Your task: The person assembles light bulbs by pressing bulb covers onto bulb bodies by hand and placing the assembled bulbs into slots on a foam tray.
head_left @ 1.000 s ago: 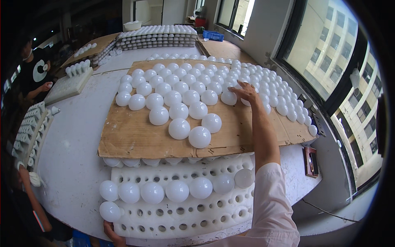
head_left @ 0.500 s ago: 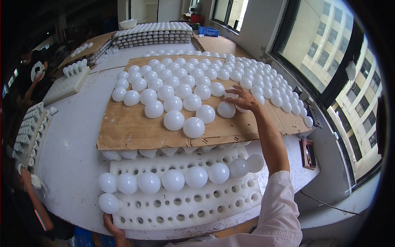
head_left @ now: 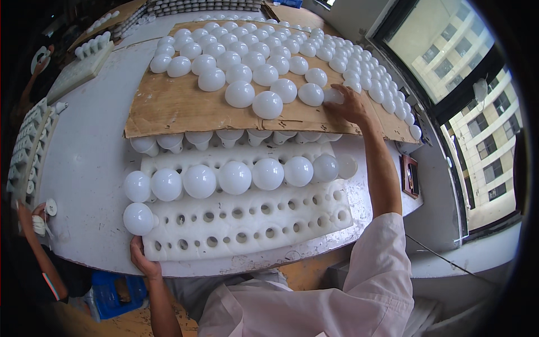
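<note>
Right hand [head_left: 349,104] outstretched, fingers closed around white bulb [head_left: 332,96]

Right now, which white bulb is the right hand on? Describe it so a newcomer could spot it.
Find the brown cardboard sheet covered in white bulbs. Along its near edge, go right to the right hand. The bulb is the only one partly covered by fingers.

Right hand [head_left: 349,104] back from the far bulbs, now closed on one white bulb [head_left: 332,96] at the cardboard's near edge.
</note>
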Demonstrator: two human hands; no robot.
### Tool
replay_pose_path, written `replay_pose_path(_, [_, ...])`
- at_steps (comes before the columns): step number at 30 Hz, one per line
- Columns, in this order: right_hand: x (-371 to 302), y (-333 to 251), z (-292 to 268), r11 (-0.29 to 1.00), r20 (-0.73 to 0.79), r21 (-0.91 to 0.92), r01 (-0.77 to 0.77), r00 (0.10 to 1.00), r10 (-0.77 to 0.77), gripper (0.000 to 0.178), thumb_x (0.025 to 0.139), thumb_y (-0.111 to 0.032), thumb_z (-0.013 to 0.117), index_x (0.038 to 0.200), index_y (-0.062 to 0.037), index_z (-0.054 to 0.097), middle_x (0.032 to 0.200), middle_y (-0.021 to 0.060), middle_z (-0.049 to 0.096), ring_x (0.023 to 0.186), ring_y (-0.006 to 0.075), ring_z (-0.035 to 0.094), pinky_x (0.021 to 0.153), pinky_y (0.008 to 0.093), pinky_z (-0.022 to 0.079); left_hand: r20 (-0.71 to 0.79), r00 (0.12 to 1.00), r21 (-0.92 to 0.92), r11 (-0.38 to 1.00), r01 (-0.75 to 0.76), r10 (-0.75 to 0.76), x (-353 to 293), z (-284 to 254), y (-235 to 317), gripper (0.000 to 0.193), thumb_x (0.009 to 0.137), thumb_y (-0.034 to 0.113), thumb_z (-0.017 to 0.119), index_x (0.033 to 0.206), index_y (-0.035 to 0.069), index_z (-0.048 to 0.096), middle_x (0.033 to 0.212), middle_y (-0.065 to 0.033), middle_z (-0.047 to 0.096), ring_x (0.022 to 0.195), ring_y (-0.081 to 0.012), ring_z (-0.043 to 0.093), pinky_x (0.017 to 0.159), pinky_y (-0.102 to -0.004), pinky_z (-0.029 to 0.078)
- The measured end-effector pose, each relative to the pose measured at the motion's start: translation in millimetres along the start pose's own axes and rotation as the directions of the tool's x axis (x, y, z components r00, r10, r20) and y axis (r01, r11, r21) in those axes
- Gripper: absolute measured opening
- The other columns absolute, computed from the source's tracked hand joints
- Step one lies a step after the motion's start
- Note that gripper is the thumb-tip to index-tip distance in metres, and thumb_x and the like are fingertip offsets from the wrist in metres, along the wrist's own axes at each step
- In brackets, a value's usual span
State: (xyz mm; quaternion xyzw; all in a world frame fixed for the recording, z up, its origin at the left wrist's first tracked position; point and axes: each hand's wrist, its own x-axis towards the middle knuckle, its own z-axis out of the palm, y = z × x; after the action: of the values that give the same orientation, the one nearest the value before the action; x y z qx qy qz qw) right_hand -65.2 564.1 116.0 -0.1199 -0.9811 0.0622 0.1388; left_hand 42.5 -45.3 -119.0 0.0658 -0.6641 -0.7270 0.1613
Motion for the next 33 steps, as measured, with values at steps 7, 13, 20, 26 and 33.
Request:
replay_pose_path(7, [-49, -35, -17, 0.107, -0.099, 0.99, 0.094, 0.994, 0.043, 0.056, 0.092, -0.028, 0.056, 0.14, -0.0062, 0.039, 0.126, 0.0147, 0.053, 0.111, 0.0214, 0.055, 0.072, 0.0328, 0.057, -0.037, 0.999, 0.046, 0.999, -0.029, 0.031, -14, -13, 12, 0.051, 0.101, 0.031, 0.028, 0.115, -0.01, 0.055, 0.111, -0.0199, 0.06, 0.099, -0.0248, 0.058, 0.09, -0.0344, 0.045])
replay_pose_path(13, [-148, -132, -7, -0.067, -0.044, 0.997, 0.028, 0.967, -0.249, 0.094, 0.074, -0.035, 0.079, 0.142, 0.0028, 0.025, 0.125, 0.0228, 0.049, 0.115, 0.0331, 0.055, 0.073, 0.0318, 0.06, -0.034, 0.998, -0.11, 0.993, 0.039, -0.043, 2, -4, 22, 0.032, 0.099, 0.018, 0.042, 0.113, -0.006, 0.057, 0.112, -0.016, 0.064, 0.104, -0.0232, 0.06, 0.095, -0.033, 0.044])
replay_pose_path(20, [-190, -208, 60, 0.004, 0.231, 0.955, -0.297, 0.735, -0.638, 0.092, 0.055, -0.02, 0.092, 0.131, -0.0062, 0.042, 0.12, 0.0174, 0.054, 0.108, 0.0287, 0.059, 0.085, 0.0374, 0.052, -0.086, 0.974, 0.567, 0.814, -0.126, 0.211, 137, -48, 53, 0.046, 0.082, -0.002, 0.052, 0.127, -0.004, 0.046, 0.137, -0.0235, 0.044, 0.124, -0.0326, 0.048, 0.101, -0.0348, 0.043])
replay_pose_path(26, [-197, -232, 92, 0.129, 0.162, 0.986, -0.101, 0.493, -0.855, 0.079, 0.056, -0.012, 0.09, 0.125, -0.0072, 0.051, 0.121, 0.0117, 0.057, 0.114, 0.0244, 0.053, 0.098, 0.0387, 0.039, -0.019, 1.0, 0.949, 0.314, 0.023, -0.017, 286, -53, 38, 0.076, 0.075, 0.001, 0.056, 0.142, -0.001, 0.021, 0.154, -0.0188, 0.014, 0.143, -0.0339, 0.016, 0.115, -0.0381, 0.024])
replay_pose_path(33, [-199, -235, 108, 0.226, 0.292, 0.955, -0.194, 0.47, -0.833, 0.083, 0.055, -0.013, 0.091, 0.127, -0.0093, 0.051, 0.123, 0.01, 0.057, 0.115, 0.0251, 0.053, 0.098, 0.0389, 0.039, -0.078, 0.996, 0.969, 0.231, 0.083, -0.029, 357, -64, 24, 0.059, 0.077, 0.018, 0.071, 0.126, 0.003, 0.042, 0.137, -0.0204, 0.045, 0.129, -0.035, 0.042, 0.102, -0.0421, 0.041])
